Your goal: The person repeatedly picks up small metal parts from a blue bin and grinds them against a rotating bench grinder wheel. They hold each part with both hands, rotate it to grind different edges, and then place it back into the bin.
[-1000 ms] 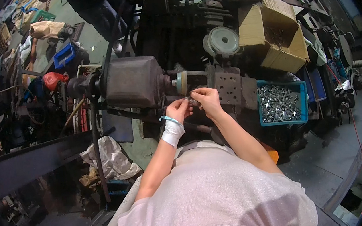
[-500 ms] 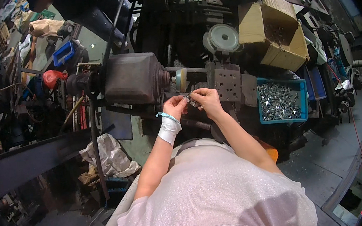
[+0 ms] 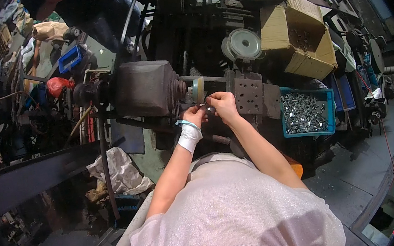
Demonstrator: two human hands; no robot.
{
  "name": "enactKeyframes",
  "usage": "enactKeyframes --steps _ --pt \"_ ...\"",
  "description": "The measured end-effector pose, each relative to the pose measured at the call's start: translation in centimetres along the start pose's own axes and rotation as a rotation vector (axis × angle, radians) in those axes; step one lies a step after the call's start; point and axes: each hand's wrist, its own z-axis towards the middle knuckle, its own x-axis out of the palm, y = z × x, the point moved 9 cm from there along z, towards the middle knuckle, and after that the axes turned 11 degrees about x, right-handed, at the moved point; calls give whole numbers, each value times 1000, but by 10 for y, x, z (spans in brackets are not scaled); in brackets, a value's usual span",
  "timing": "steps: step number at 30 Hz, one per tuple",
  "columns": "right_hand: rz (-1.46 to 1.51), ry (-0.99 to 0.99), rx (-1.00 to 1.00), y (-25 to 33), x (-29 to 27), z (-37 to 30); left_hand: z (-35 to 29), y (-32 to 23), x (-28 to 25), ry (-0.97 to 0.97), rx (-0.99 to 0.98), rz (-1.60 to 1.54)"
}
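My left hand (image 3: 194,115), with a white wrap and a light-blue band at its wrist, is closed in a pinch just below the narrow wheel (image 3: 198,90) on the machine's spindle. Beside it, my right hand (image 3: 223,107) is also pinched closed. Between the fingertips of both hands sits a small shiny metal part (image 3: 210,110). Fingers cover much of it, so its exact kind does not show. To the right, a teal plastic bin (image 3: 310,134) holds many small metal pieces (image 3: 304,112).
A dark machine housing (image 3: 147,88) stands left of the wheel. A drilled metal block (image 3: 248,95) lies to the right, with a round metal disc (image 3: 244,43) behind it. An open cardboard box (image 3: 273,27) rests at the back right. Another person (image 3: 92,13) is at the far left.
Both hands still hold the small metal part. My left hand has shifted slightly right, and my right hand slightly up and left, closer to the wheel. The other person at the back has moved.
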Motion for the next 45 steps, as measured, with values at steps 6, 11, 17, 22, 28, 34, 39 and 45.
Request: enactKeyframes --steps 6,11,17,22,28,34,39,45 --pt "4 -14 -5 4 1 2 4 1 1 -33 26 -15" --pt "8 -6 -4 8 -1 -5 -4 -10 6 -2 52 -22" --pt "139 123 -86 25 -2 -50 -45 -66 11 15 334 112" --pt "274 210 -209 45 -1 -75 -64 -109 19 46 566 267" --pt "652 341 28 23 -3 -70 -74 -120 29 70 658 365" --pt "1310 599 282 17 -55 -54 -67 -84 7 38 419 64" --pt "1299 213 271 22 -184 2 -75 -78 -7 -25 392 70" --pt "1216 -280 -41 109 -378 60 -81 -57 -10 -94 331 87"
